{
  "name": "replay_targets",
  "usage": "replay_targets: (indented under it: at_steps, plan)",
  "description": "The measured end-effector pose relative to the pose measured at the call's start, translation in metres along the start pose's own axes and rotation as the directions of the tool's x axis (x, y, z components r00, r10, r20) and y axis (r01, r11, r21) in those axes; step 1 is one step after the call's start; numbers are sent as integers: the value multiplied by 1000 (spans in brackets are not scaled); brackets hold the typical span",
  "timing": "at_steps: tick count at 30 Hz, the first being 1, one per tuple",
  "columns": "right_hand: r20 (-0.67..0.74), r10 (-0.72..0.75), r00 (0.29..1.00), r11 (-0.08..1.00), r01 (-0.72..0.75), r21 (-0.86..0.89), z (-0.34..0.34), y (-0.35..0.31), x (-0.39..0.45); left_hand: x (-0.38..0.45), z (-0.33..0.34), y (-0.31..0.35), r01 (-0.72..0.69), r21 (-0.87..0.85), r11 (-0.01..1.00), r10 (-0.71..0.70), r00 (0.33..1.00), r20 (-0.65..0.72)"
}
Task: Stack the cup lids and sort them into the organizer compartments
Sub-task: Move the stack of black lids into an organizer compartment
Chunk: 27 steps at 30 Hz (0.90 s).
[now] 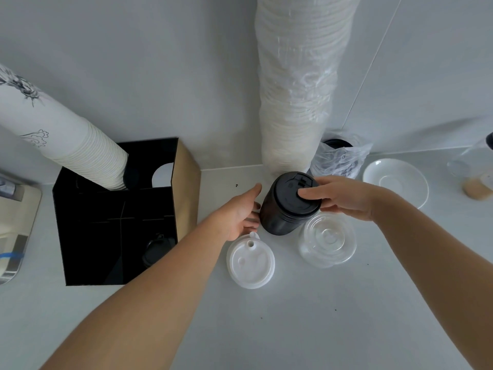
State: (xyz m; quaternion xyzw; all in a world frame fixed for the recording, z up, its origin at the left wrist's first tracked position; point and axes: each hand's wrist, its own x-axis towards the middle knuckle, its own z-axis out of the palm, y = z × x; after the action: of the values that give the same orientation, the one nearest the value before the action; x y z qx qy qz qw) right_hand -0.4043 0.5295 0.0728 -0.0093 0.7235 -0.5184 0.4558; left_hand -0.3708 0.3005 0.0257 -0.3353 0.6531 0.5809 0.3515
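— Where are the black lids?

— In a stack of black lids (289,206) standing on the counter (293,316), between the two hands. The right hand (344,196) is on it: its fingers (306,194) lie over the top lid, thumb at the near rim, grasping the stack's upper end.

— And the left hand?

— The left hand (240,212) is just left of the stack, fingers (254,192) spread and released, the tips close to the stack's side. Whether they touch it I cannot tell.

— Anything else near the fingers?

— A white lid (250,263) lies flat just below the left fingers, and a clear lid (327,239) lies flat below the right fingers, beside the stack's base. Both sit apart from each other.

— The organizer?

— The black organizer (117,231) is further left of the left hand. A sleeve of paper cups (69,145) leans into a far compartment, and one black lid (156,249) lies in the near right compartment. Beyond the right fingers stands a tall wrapped column of white lids (296,89).
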Motion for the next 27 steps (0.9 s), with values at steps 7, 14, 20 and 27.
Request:
replay_targets:
  at_steps: [7, 14, 20, 27]
  plan:
    - [-17, -56, 998, 998, 56, 18, 5, -1, -5, -4, 0, 0, -16, -36, 999, 17, 1000, 24]
    - [-56, -72, 996, 996, 75, 48, 12, -9, -18, -19, -10, 1, -70, -84, 994, 71, 997, 4]
    - [-98, -104, 990, 993, 109, 46, 24, -26, -38, -43, -23, -7, -115, -236, 965, 120, 993, 8]
    - [-148, -161, 976, 986, 165, 21, 52, -50, -68, -88, -42, -25, -187, -387, 903, 201, 980, -2]
